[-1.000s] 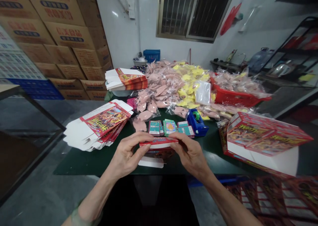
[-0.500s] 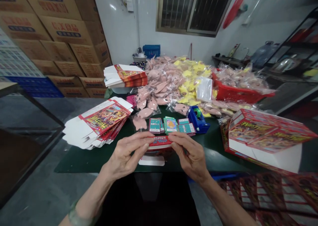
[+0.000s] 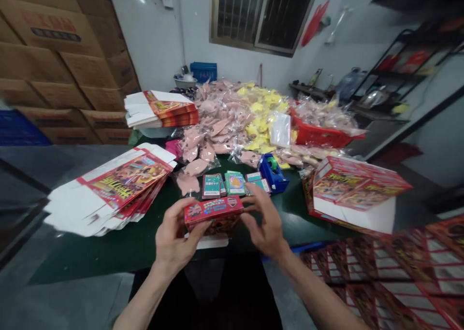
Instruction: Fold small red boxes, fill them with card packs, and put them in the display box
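A small red printed carton (image 3: 213,210) stands upright just above the near edge of the table, its narrow top panel facing me and flat. My left hand (image 3: 177,231) is closed around its left end, thumb on the near side and fingers behind. My right hand (image 3: 263,221) is at the carton's right end, fingers apart, the tips at or close to its corner. A white flap (image 3: 212,241) sticks out below the carton. Just beyond lie small stacks of green cards (image 3: 235,182) and a blue tape dispenser (image 3: 274,174) with green tape.
Flattened red-and-white cartons (image 3: 123,180) lie at the left, with another stack (image 3: 170,110) behind. Bagged pink and yellow plush pieces (image 3: 221,117) heap up at the back beside a red basket (image 3: 315,134). Folded cartons (image 3: 358,182) sit in an open box at right; more cartons (image 3: 380,262) stand below.
My left hand has shifted from the carton's top edge to grip its left end. The right hand's fingers have spread at the right end. The carton's top now shows wider, and the view has turned right.
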